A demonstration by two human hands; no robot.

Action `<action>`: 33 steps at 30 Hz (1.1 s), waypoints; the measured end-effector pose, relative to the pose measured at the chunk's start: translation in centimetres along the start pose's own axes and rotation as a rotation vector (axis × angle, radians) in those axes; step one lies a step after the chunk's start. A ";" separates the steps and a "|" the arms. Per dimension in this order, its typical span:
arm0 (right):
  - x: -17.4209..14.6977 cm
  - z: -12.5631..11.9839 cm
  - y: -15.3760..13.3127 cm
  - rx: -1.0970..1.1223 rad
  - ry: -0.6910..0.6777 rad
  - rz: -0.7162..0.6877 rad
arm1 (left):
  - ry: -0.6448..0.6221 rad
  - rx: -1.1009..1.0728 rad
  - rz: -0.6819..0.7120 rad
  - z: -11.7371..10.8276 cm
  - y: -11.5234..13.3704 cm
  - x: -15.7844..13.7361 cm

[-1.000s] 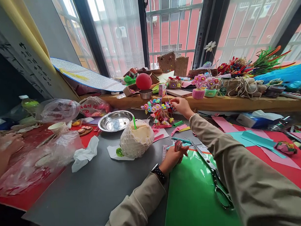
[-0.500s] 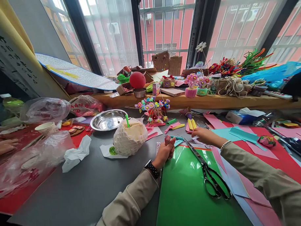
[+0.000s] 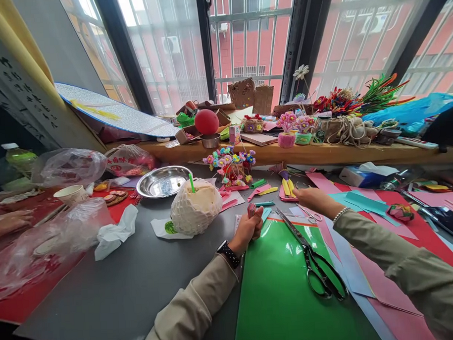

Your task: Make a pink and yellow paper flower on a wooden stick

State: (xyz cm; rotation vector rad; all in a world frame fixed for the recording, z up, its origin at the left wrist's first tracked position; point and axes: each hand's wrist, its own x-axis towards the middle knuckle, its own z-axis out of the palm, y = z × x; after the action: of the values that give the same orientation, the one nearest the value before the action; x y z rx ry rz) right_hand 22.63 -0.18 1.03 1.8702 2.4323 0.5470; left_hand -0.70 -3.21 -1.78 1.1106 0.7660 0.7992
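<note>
My left hand [image 3: 248,226] is closed round a small bundle of pink and red folded paper strips [image 3: 252,209], held upright over the left edge of a glossy green folder [image 3: 290,291]. Farther out, my right hand [image 3: 316,201] has its fingers pinched together at the right side of yellow paper strips [image 3: 287,186] on a pink piece; whatever is between the fingertips is hidden. Large black scissors [image 3: 307,249] lie on the folder, blades pointing away. Small scissors [image 3: 313,216] with pale pink handles rest under my right hand. A teal strip [image 3: 264,204] lies beyond my left hand.
A netted coconut [image 3: 195,210] with a green straw stands left of my left hand, before a metal plate [image 3: 163,182]. Colourful flower crafts [image 3: 232,165] stand behind. Coloured paper [image 3: 386,283] covers the right side. Another person's hand [image 3: 11,222] rests at far left.
My right hand has moved slightly right and away from me, uncovering the small scissors and pale paper beneath it. The teal strip has shifted a little. My left hand stays in place.
</note>
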 end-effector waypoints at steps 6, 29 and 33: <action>-1.7 -2.3 -0.5 0.284 0.225 0.120 | -0.065 0.191 0.001 0.3 0.4 0.1; -5.6 -1.7 -8.7 0.700 0.421 -0.240 | -0.027 0.990 0.249 1.3 1.9 0.6; -5.7 -1.5 -8.4 0.711 0.376 -0.207 | -0.192 1.090 0.294 0.8 2.5 0.0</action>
State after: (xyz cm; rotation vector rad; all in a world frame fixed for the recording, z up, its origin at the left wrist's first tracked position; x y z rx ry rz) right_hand 16.02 -7.76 -1.05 1.7747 3.3539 -0.0031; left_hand -0.39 -2.96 0.86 2.2783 0.8986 0.4681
